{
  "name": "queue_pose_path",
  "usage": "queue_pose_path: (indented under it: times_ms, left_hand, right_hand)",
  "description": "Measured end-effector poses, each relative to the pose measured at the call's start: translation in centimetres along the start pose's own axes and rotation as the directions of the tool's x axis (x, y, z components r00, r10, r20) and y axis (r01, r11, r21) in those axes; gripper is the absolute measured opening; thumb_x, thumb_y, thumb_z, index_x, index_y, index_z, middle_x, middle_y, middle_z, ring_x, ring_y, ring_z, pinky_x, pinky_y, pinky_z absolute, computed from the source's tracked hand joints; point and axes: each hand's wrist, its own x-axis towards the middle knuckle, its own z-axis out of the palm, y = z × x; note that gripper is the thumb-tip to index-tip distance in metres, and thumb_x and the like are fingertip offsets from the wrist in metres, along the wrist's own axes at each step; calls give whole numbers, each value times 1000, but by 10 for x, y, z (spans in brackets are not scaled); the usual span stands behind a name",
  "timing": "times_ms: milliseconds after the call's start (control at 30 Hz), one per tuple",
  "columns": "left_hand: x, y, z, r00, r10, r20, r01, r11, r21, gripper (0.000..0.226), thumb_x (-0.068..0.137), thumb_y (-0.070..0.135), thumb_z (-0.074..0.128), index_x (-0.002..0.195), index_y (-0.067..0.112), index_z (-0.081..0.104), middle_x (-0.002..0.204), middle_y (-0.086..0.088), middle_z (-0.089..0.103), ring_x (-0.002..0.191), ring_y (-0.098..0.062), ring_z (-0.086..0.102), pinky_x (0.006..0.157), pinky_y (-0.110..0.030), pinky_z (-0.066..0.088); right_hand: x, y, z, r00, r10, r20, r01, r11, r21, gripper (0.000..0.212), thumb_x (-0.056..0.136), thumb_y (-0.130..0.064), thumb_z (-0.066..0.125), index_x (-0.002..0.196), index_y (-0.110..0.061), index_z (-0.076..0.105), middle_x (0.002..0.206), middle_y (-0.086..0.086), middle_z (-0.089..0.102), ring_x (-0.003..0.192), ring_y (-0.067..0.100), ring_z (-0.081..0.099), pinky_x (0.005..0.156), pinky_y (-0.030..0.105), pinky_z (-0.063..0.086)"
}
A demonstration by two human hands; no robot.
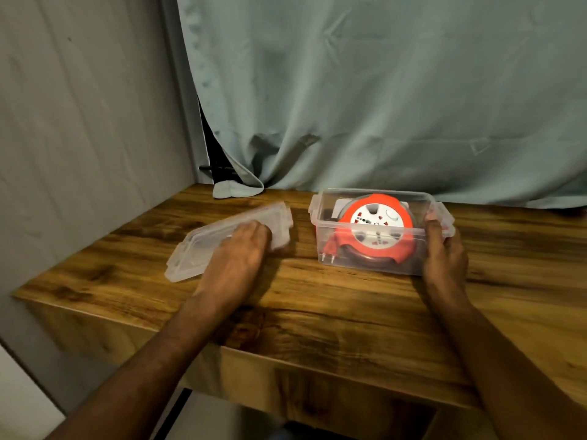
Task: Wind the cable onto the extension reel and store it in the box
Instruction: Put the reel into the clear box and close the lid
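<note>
The orange and white extension reel (378, 223) lies flat inside the clear plastic box (327, 249) on the wooden table, with dark cable wound round it and the orange plug (332, 249) at its front left. My right hand (444, 249) grips the box's right end. The clear lid (203, 246) lies on the table to the left of the box, slightly blurred. My left hand (244, 249) rests on the lid's right end with fingers curled over it.
The wooden table (317, 300) stands against a grey wall on the left and a pale green curtain (349, 106) at the back. A curtain corner (235, 188) drapes onto the table's far left. The table's front edge is close below my forearms.
</note>
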Motion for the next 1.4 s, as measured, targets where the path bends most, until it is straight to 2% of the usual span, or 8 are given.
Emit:
queue_pose_path:
  times_ms: [133,233,433,667,767,967,1133,1400]
  left_hand:
    - [21,-13,-22,955,-124,-271,54,966,-251,16,105,15,56,120,11,54,120,-8,56,105,-25,58,84,-46,53]
    - [43,-15,-48,873,-270,-405,60,886,-460,18,107,26,53,121,13,54,121,0,54,108,-17,60,89,-41,57]
    - [79,-6,-84,510,-536,-673,-179,700,-692,11,104,44,61,104,35,54,122,-15,64,110,-22,67,93,-50,60]
    - [106,56,-32,587,-808,-45,-313,-175,-934,11,108,13,58,98,17,59,113,-6,67,117,-27,69,76,-28,67]
    - [112,73,12,609,-784,121,-237,-326,-915,9,107,12,59,99,8,62,120,-23,69,112,-39,68,64,-24,65]
    - [98,88,48,677,-715,172,-90,-313,-946,6,106,12,60,101,10,59,111,-17,63,101,-33,70,82,-35,67]
    - [91,80,30,781,-597,185,97,-177,-979,11,109,15,56,102,8,61,65,-5,63,44,-6,59,44,-19,53]
    - [73,71,20,740,-592,320,336,-86,-938,18,100,25,69,92,8,70,62,0,76,30,-6,45,30,-15,29]
  right_hand:
    - [-1,0,2,1000,-5,15,5,1000,-27,58,98,-62,52,144,-28,55,126,-6,66,109,14,66,82,32,58]
    - [-2,2,2,1000,0,18,1,999,-45,65,93,-71,52,142,-30,55,126,-4,68,109,16,68,87,40,61]
    - [-3,-4,0,1000,-2,11,2,999,-38,52,98,-60,52,141,-30,56,120,-6,67,105,14,67,81,32,58]
    - [-4,-7,2,1000,18,-3,-18,999,-33,82,79,-91,40,139,-37,55,120,-8,68,108,19,68,92,47,60]
    - [-1,-2,2,998,42,-42,-42,999,5,102,66,-104,29,133,-35,61,126,-4,69,114,21,66,101,49,55]
    - [0,-4,3,996,90,-15,-89,996,13,107,72,-101,23,143,-29,58,138,-2,65,125,19,61,111,47,48]
    - [-3,-10,1,1000,-6,22,7,999,-50,69,97,-72,26,140,-27,56,127,-7,62,116,14,56,97,32,44]
    - [-2,-7,3,999,-33,36,34,999,-22,83,86,-87,31,142,-31,56,133,-13,62,122,12,58,106,40,50]
